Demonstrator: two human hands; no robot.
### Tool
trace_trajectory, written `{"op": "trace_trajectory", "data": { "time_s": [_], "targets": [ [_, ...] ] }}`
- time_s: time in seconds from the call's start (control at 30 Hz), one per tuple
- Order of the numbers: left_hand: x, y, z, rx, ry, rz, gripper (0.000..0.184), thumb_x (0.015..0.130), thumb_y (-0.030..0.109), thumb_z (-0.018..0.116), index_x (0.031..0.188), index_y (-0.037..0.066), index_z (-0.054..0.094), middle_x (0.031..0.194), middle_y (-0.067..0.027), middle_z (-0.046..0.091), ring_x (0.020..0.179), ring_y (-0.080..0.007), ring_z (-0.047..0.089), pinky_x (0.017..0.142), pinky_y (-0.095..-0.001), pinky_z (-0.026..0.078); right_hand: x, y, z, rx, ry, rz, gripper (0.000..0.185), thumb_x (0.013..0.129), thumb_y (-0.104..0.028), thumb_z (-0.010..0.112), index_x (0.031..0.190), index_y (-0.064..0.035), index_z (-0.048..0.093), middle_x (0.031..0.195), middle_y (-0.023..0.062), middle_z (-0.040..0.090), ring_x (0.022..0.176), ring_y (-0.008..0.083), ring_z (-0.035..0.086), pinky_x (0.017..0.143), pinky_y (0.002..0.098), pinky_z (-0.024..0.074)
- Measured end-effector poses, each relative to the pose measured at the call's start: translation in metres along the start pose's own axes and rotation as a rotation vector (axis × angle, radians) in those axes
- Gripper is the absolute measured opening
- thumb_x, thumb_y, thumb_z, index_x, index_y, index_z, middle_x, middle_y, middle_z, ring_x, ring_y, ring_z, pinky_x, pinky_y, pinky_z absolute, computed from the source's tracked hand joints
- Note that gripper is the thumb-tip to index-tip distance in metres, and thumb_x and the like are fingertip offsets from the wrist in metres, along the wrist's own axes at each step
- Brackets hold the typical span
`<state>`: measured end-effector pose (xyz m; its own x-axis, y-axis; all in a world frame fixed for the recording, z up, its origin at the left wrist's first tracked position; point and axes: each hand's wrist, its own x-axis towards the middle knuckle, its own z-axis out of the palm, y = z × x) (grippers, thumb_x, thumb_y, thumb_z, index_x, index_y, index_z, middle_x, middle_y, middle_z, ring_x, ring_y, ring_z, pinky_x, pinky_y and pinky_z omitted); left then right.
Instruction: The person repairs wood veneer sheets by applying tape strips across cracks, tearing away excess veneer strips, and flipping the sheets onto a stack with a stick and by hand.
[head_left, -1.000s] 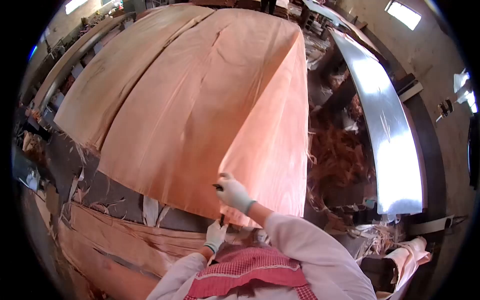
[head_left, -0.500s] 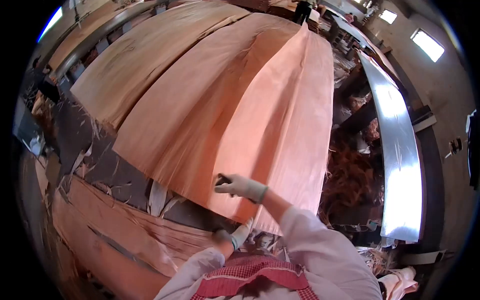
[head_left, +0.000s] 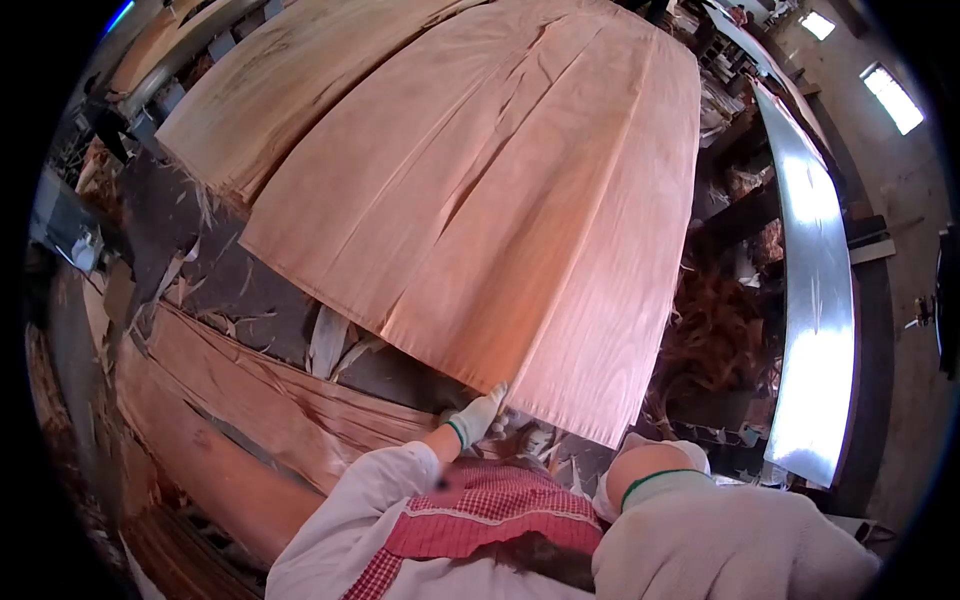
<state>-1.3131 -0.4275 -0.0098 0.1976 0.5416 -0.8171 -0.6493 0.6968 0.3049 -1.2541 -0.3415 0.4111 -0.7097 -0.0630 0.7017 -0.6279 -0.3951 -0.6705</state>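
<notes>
A wide sheet of pinkish wood veneer (head_left: 560, 200) lies spread in front of me, with a raised fold running lengthwise and a few splits farther up. My left hand (head_left: 480, 414), in a white glove with a green cuff, pinches the sheet's near edge where the fold ends. Very close to the camera at the lower right is my gloved right hand (head_left: 735, 540), apart from the sheet. Its back faces me and the fingers look curled under; whatever they hold is hidden.
Left of the sheet lies a yellower veneer stack (head_left: 290, 90). More veneer (head_left: 270, 385) rests at the lower left. A long shiny metal strip (head_left: 815, 330) runs along the right, beside a heap of brown shavings (head_left: 715, 340). A person (head_left: 105, 118) stands far left.
My right hand has moved from above the sheet, where it held a small dark tool, to close by the camera. The veneer's large loose folds have flattened. My left hand stays at the near edge.
</notes>
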Motion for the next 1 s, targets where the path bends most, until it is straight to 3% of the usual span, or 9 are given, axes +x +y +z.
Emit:
{"op": "trace_trajectory", "data": {
  "time_s": [0.37,0.5,0.6,0.67,0.77,0.8,0.93,0.97,1.0],
  "targets": [
    [-0.012,0.009,-0.002,-0.12,-0.017,0.001,0.052,0.095,0.057,0.044,0.09,0.007,0.056,0.064,-0.0055,0.053,0.043,-0.0141,0.041,0.046,-0.0322,0.046,-0.011,0.005,0.002,-0.074,0.016,-0.096,0.034,0.091,-0.028,0.062,0.113,-0.0028,0.054,0.079,0.0034,0.053,0.06,0.0101,0.049,0.05,0.0234,0.0413],
    [-0.027,0.011,-0.001,-0.254,-0.014,0.061,0.055,0.097,0.054,0.044,0.099,0.001,0.059,0.065,-0.0041,0.052,0.047,-0.0133,0.041,0.049,-0.0322,0.044,-0.047,0.02,-0.033,-0.241,0.302,-0.11,0.04,0.09,-0.028,0.065,0.118,-0.002,0.053,0.079,0.0023,0.052,0.06,0.0082,0.048,0.05,0.0214,0.0408],
    [-0.065,0.032,-0.004,-0.295,-0.168,0.042,0.05,0.1,0.045,0.038,0.097,-0.002,0.057,0.064,-0.0036,0.049,0.05,-0.0127,0.043,0.049,-0.0298,0.043,-0.102,0.076,-0.098,-0.986,0.965,0.362,0.045,0.089,-0.029,0.068,0.121,-0.0014,0.051,0.079,0.0014,0.051,0.06,0.0067,0.047,0.05,0.0199,0.0405],
    [-0.111,0.052,0.012,-0.206,-0.258,0.107,0.051,0.101,0.043,0.035,0.096,-0.004,0.056,0.062,-0.0023,0.045,0.049,-0.0124,0.042,0.048,-0.0282,0.042,-0.157,0.12,-0.145,-1.195,1.076,0.759,0.049,0.088,-0.029,0.069,0.124,-0.001,0.05,0.079,0.0008,0.051,0.06,0.0058,0.046,0.05,0.0189,0.0402],
    [-0.135,0.062,0.029,-0.334,-0.395,0.095,0.05,0.101,0.043,0.036,0.096,-0.003,0.055,0.061,-0.0028,0.046,0.049,-0.0125,0.043,0.046,-0.0274,0.042,-0.175,0.14,-0.144,-0.598,1.198,1.112,0.052,0.086,-0.037,0.071,0.118,-0.004,0.045,0.073,-0.0024,0.046,0.048,0.0051,0.04,0.043,0.0214,0.0349],
    [-0.153,0.066,0.036,-0.248,-0.339,0.127,0.05,0.101,0.045,0.037,0.097,-0.002,0.055,0.062,-0.0036,0.049,0.049,-0.0122,0.045,0.045,-0.0255,0.041,-0.173,0.146,-0.142,-0.542,1.245,1.025,0.032,0.088,-0.034,0.068,0.097,-0.0079,0.051,0.068,-0.004,0.045,0.049,0.0052,0.04,0.045,0.0227,0.0331],
    [-0.203,0.074,-0.003,0.113,-0.529,0.571,0.043,0.1,0.036,0.044,0.105,-0.005,0.056,0.106,-0.0102,0.061,0.1,-0.0224,0.06,0.076,-0.0389,0.052,-0.134,0.125,-0.132,-0.631,1.296,0.81,0.021,0.09,-0.021,0.061,0.073,-0.0123,0.053,0.06,-0.0066,0.043,0.047,0.0053,0.037,0.044,0.0227,0.0287],
    [-0.198,0.078,-0.032,0.298,-0.548,0.755,0.039,0.1,0.032,0.045,0.108,-0.005,0.057,0.115,-0.0102,0.06,0.11,-0.0236,0.058,0.085,-0.0407,0.051,-0.134,0.116,-0.135,-0.549,1.325,0.765,0.016,0.089,-0.02,0.062,0.079,-0.0087,0.057,0.067,-0.0053,0.048,0.056,0.006,0.043,0.051,0.023,0.0348],
    [-0.194,0.093,-0.06,0.078,-0.438,0.833,0.039,0.1,0.035,0.045,0.112,-0.001,0.056,0.117,-0.0098,0.06,0.111,-0.0241,0.057,0.087,-0.0405,0.05,-0.126,0.112,-0.132,-0.565,1.374,0.676,0.016,0.089,-0.02,0.062,0.082,-0.0066,0.058,0.072,-0.0041,0.05,0.064,0.0065,0.046,0.057,0.023,0.0377]
  ]
}}
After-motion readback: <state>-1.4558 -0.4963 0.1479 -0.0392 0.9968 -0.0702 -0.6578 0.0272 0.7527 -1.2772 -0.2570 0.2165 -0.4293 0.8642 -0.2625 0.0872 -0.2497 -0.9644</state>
